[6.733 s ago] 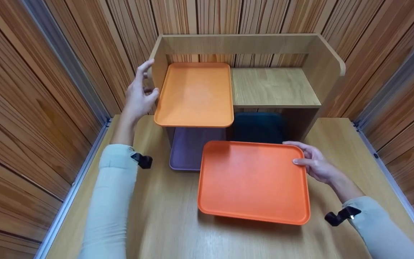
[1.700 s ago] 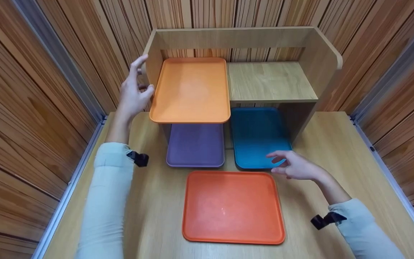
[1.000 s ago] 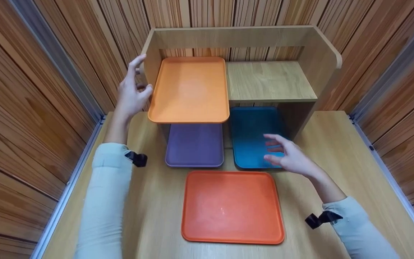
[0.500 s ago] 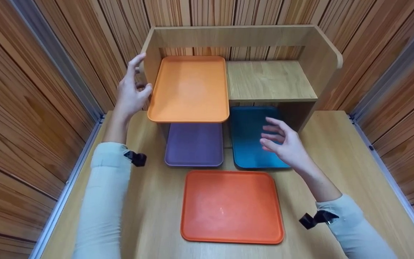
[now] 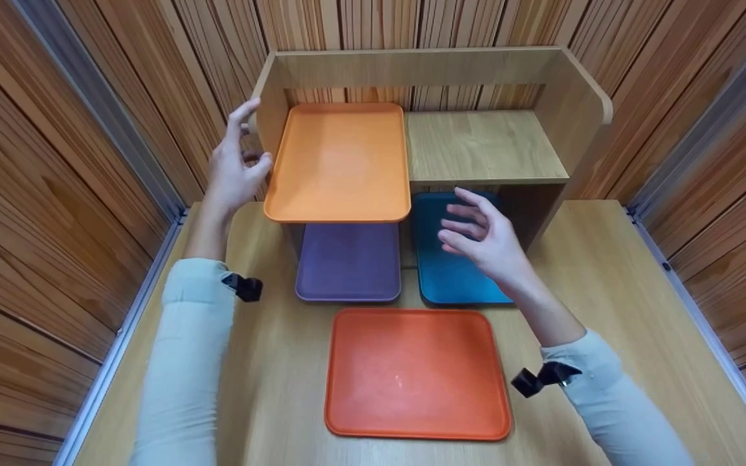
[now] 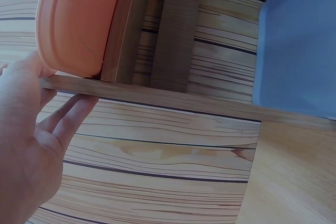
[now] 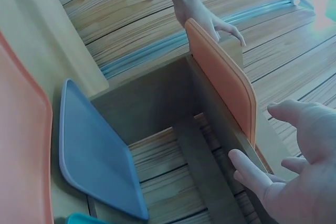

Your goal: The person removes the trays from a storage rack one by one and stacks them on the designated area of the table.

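At the left end of a wooden desktop shelf [image 5: 486, 145], my left hand [image 5: 234, 168] grips the side panel. In the left wrist view the thumb lies by the light orange tray [image 6: 79, 22] and the fingers are across the panel edge. That light orange tray [image 5: 340, 162] lies on the upper left of the shelf, its front overhanging. My right hand [image 5: 486, 243] holds nothing, its fingers loosely spread in the air over the blue tray [image 5: 438, 275]. In the right wrist view the right hand [image 7: 307, 166] is near the shelf board's front edge.
Below the light orange tray, a purple tray [image 5: 350, 262] sits in the lower left compartment and sticks out. A red-orange tray [image 5: 417, 375] lies crosswise on the table [image 5: 276, 388] in front. Wood-panelled walls [image 5: 43, 194] stand on both sides and behind.
The right hand first held the red-orange tray in the air; the tray now lies on the table. That hand has since moved up and left over the blue tray. The left hand stays put.
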The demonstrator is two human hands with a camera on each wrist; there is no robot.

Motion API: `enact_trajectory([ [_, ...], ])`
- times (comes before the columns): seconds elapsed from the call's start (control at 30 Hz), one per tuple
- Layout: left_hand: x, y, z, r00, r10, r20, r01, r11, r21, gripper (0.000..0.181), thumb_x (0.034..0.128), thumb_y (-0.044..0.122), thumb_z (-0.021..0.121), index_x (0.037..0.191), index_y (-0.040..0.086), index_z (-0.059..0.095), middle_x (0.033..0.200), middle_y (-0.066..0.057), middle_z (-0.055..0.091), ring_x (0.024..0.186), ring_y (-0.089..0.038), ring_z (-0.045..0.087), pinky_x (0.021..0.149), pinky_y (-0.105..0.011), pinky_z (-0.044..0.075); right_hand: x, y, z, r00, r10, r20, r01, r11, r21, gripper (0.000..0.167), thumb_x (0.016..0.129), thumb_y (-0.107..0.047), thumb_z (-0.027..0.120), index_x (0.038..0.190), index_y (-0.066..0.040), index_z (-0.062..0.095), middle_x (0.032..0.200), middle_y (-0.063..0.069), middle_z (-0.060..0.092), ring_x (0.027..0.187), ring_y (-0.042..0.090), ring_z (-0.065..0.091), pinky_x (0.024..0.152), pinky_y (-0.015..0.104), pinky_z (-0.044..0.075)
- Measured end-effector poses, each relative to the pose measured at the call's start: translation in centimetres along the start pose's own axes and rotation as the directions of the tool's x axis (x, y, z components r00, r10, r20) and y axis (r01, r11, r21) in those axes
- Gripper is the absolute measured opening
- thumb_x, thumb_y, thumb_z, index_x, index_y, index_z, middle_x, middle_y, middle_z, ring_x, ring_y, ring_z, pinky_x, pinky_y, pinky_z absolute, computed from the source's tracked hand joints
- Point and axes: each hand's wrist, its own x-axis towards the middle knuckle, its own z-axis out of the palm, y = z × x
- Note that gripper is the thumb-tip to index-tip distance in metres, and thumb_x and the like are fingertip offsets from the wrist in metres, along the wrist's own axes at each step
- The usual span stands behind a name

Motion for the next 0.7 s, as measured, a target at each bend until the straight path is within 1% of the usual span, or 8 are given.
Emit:
enact_trajectory([
  [0.1,0.0,0.1,0.0,1.000,-0.013,0.001,0.013,1.000,0.000,0.080,0.1044,0.000,0.060,0.173,0.032,0.036,0.175,-0.012,0.046,0.153,-0.025,0.049,0.107,-0.046,0.059,0.5,-0.3,0.5,1.000,0.006,-0.006,-0.005,0.999,0.033,0.078,0.109,-0.006,0.071,0.177,-0.013,0.033,0.168,0.019,0.054,0.142,0.028,0.069,0.102,0.033,0.068],
  [0.17,0.0,0.1,0.0,1.000,-0.018,0.002,0.018,1.000,0.001,0.080,0.1046,0.000,0.060,0.173,0.032,0.036,0.174,-0.013,0.046,0.154,-0.026,0.049,0.111,-0.049,0.060,0.7,-0.5,0.8,1.000,0.009,-0.005,-0.009,0.999,0.054,0.078,0.109,-0.006,0.071,0.177,-0.013,0.033,0.168,0.019,0.054,0.144,0.029,0.067,0.104,0.036,0.067],
  [0.23,0.0,0.2,0.0,1.000,-0.020,0.005,0.020,1.000,-0.002,0.080,0.1048,0.000,0.060,0.173,0.032,0.036,0.176,-0.012,0.044,0.155,-0.027,0.048,0.116,-0.053,0.059,0.9,-0.7,1.1,1.000,0.008,0.004,-0.008,0.997,0.073,0.079,0.109,-0.006,0.071,0.177,-0.012,0.032,0.168,0.020,0.053,0.146,0.033,0.066,0.104,0.036,0.067],
  [0.33,0.0,0.3,-0.1,1.000,-0.020,0.005,0.020,1.000,-0.007,0.079,0.1051,0.000,0.060,0.173,0.032,0.036,0.175,-0.014,0.045,0.155,-0.029,0.049,0.118,-0.056,0.059,1.3,-1.1,1.7,1.000,0.007,0.018,-0.009,0.995,0.097,0.079,0.109,-0.006,0.070,0.177,-0.011,0.031,0.170,0.022,0.051,0.150,0.039,0.063,0.104,0.035,0.066],
  [0.4,0.1,0.3,-0.1,1.000,-0.024,0.007,0.024,1.000,-0.003,0.080,0.1050,0.000,0.061,0.173,0.034,0.036,0.174,-0.015,0.046,0.155,-0.029,0.050,0.115,-0.054,0.060,1.5,-1.2,2.2,1.000,0.010,0.019,-0.012,0.993,0.115,0.079,0.110,-0.007,0.070,0.177,-0.012,0.030,0.170,0.022,0.050,0.152,0.041,0.062,0.103,0.032,0.067],
  [0.53,0.0,0.3,-0.1,1.000,-0.026,0.006,0.026,1.000,0.003,0.081,0.1038,0.000,0.060,0.173,0.034,0.036,0.173,-0.015,0.047,0.154,-0.026,0.050,0.103,-0.040,0.060,1.8,-1.4,3.3,0.999,0.039,-0.006,-0.037,0.981,0.190,0.084,0.109,-0.006,0.071,0.179,-0.014,0.024,0.171,0.022,0.048,0.154,0.041,0.060,0.102,0.032,0.068],
  [0.63,0.0,0.2,0.0,1.000,-0.017,-0.001,0.017,1.000,-0.005,0.080,0.1027,0.000,0.059,0.173,0.032,0.038,0.175,-0.012,0.046,0.152,-0.023,0.049,0.095,-0.033,0.055,2.0,-1.4,4.3,0.997,0.071,-0.042,-0.057,0.962,0.268,0.090,0.108,-0.004,0.071,0.180,-0.017,0.020,0.171,0.022,0.046,0.153,0.041,0.060,0.105,0.038,0.067],
  [0.7,0.0,0.2,0.0,1.000,-0.011,-0.004,0.011,1.000,-0.012,0.079,0.1028,-0.001,0.058,0.173,0.031,0.038,0.176,-0.010,0.045,0.152,-0.022,0.049,0.093,-0.032,0.054,2.1,-1.5,5.1,0.994,0.089,-0.065,-0.064,0.949,0.310,0.093,0.107,-0.004,0.072,0.181,-0.020,0.017,0.172,0.022,0.045,0.152,0.039,0.061,0.109,0.045,0.064],
])
